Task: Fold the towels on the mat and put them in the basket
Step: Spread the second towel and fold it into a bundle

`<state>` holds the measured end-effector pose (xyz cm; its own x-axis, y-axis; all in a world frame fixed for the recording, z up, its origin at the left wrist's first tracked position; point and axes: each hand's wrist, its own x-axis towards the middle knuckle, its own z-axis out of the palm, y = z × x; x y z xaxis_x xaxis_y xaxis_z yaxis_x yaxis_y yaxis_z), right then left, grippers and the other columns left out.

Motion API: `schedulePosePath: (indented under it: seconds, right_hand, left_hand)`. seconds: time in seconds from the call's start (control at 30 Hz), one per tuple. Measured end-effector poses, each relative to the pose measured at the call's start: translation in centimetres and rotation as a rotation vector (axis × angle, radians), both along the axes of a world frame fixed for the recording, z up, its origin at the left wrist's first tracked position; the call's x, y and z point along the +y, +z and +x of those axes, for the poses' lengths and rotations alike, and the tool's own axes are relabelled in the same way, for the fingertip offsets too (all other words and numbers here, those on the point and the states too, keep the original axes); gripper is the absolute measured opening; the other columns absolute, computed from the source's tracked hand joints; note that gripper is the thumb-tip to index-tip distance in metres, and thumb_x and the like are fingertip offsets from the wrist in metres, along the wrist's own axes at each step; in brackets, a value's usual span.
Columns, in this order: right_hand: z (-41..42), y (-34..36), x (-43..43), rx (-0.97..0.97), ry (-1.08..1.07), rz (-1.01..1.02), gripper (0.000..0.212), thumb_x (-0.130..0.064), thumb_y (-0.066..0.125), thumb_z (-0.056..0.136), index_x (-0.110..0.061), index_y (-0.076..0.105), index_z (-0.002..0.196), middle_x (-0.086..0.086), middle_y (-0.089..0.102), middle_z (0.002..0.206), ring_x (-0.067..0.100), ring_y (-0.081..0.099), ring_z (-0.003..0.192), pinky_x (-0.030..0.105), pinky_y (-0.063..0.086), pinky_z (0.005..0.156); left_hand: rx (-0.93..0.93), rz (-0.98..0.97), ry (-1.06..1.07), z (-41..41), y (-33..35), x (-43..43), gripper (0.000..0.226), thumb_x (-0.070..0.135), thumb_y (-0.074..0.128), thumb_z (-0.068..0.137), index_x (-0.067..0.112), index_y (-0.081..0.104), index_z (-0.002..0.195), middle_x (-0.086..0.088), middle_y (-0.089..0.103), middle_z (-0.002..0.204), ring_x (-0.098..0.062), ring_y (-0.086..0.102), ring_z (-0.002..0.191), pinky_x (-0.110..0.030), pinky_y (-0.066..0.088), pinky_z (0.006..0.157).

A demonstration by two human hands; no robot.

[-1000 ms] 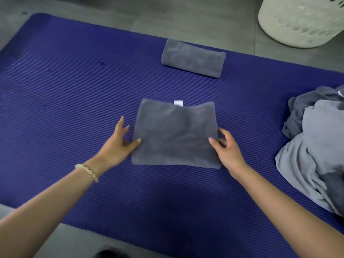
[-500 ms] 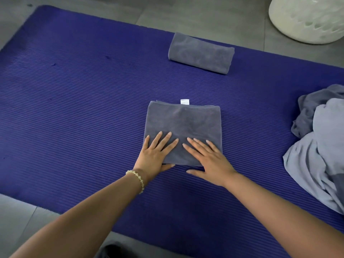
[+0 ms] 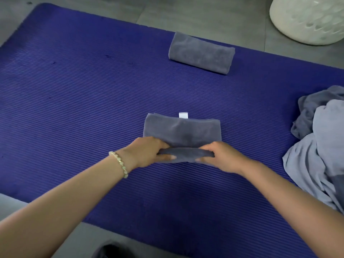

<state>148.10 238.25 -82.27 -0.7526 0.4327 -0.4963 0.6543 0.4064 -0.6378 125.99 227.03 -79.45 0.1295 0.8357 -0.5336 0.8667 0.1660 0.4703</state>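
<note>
Fingers of my left hand and right hand gripped the half-folded towel's near edge at the mat's middle, a folded towel lay by its far edge, the unfolded heap at its right edge, none of them in the basket.

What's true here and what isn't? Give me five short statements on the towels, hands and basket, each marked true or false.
1. The left hand and the right hand both grip the near edge of the middle towel on the mat. True.
2. The folded towel lies in the basket. False: it lies on the mat's far side, and the basket stands apart on the floor.
3. A white tag shows at the middle towel's far edge. True.
4. The heap of unfolded towels lies at the mat's left side. False: it is at the right side.
5. A bead bracelet is on the left wrist. True.
</note>
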Motion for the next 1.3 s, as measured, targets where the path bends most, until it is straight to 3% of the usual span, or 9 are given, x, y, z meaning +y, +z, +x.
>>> schedulePosePath:
  seconds: [0.07,0.2,0.33,0.47,0.53,0.63,0.9,1.03,1.3]
  right_hand:
    - [-0.2,1.5,0.6,-0.106,0.033,-0.161,0.036,-0.043,0.066,0.086,-0.008,0.065,0.077,-0.004,0.055,0.064,0.007,0.048,0.06,0.026,0.04,0.061]
    - [0.2,2.3,2.3,-0.252,-0.051,-0.486,0.029,-0.048,0.071,0.078,-0.02,0.074,0.088,-0.008,0.074,0.086,0.006,0.069,0.084,0.022,0.052,0.077]
    - [0.4,1.5,3.5,-0.262,-0.252,-0.625,0.041,-0.041,0.074,0.075,-0.013,0.073,0.105,0.002,0.074,0.105,0.016,0.069,0.1,0.031,0.053,0.091]
    - [1.3,1.4,3.8,-0.068,-0.522,-0.706,0.039,-0.043,0.068,0.077,-0.018,0.073,0.107,0.002,0.073,0.109,0.016,0.068,0.102,0.029,0.052,0.087]
    - [2.3,0.8,3.3,0.1,-0.744,-0.681,0.038,-0.048,0.061,0.083,-0.021,0.073,0.105,0.001,0.073,0.108,0.015,0.067,0.1,0.029,0.051,0.084]
    - [3.6,-0.1,1.6,0.228,-0.866,-0.566,0.057,-0.063,0.061,0.074,-0.021,0.068,0.112,-0.003,0.072,0.11,0.011,0.065,0.104,0.029,0.048,0.091]
    - [2.4,-2.0,-1.2,0.307,-0.903,-0.033,0.043,-0.031,0.072,0.083,-0.019,0.049,0.118,-0.014,0.058,0.103,-0.002,0.057,0.094,0.013,0.044,0.076]
    - [1.7,-2.5,-0.6,0.357,-1.016,-0.016,0.042,-0.03,0.07,0.085,-0.022,0.045,0.118,-0.015,0.057,0.099,0.001,0.058,0.093,0.015,0.045,0.075]
    - [1.6,-3.6,-0.1,0.306,-1.08,-0.038,0.049,-0.033,0.072,0.083,-0.021,0.044,0.12,0.001,0.066,0.103,0.014,0.065,0.093,0.019,0.048,0.068]
  left_hand:
    - [-0.197,-0.11,0.043,-1.0,0.8,-0.2,0.046,0.064,0.045,0.086,0.026,0.069,0.094,0.007,0.071,0.089,-0.009,0.066,0.084,-0.026,0.052,0.083]
    - [-0.571,-0.172,0.44,-3.2,0.1,-2.4,0.055,0.071,0.05,0.077,0.026,0.072,0.101,0.012,0.072,0.104,-0.001,0.065,0.101,-0.025,0.046,0.094]
    - [-0.532,-0.008,0.556,-2.3,-2.1,-4.6,0.034,0.055,0.059,0.079,0.028,0.066,0.099,0.015,0.073,0.096,0.0,0.067,0.093,-0.024,0.053,0.085]
    - [-0.415,0.126,0.706,-1.6,-3.3,-3.8,0.058,0.07,0.053,0.078,0.015,0.069,0.091,-0.007,0.073,0.084,-0.021,0.07,0.08,-0.039,0.057,0.077]
    - [-0.364,0.148,0.794,-1.2,-3.7,-2.8,0.069,0.072,0.05,0.08,0.004,0.065,0.083,-0.016,0.068,0.076,-0.03,0.065,0.07,-0.044,0.054,0.068]
    - [-0.276,0.124,0.95,-0.3,-4.3,-1.3,0.056,0.059,0.048,0.089,0.009,0.055,0.066,-0.004,0.054,0.057,-0.015,0.05,0.052,-0.027,0.04,0.05]
    - [-0.278,0.137,1.058,-0.2,-5.4,-0.8,0.054,0.058,0.048,0.09,0.006,0.063,0.085,-0.002,0.061,0.072,-0.015,0.057,0.066,-0.026,0.047,0.061]
    - [-0.344,0.227,1.013,0.0,-5.6,-1.9,0.037,0.052,0.053,0.09,0.015,0.06,0.087,0.002,0.062,0.077,-0.009,0.056,0.068,-0.018,0.044,0.061]
    - [-0.209,0.178,1.069,0.2,-6.7,-1.3,0.047,0.053,0.057,0.087,0.013,0.045,0.067,0.001,0.046,0.06,-0.011,0.04,0.054,-0.021,0.036,0.051]
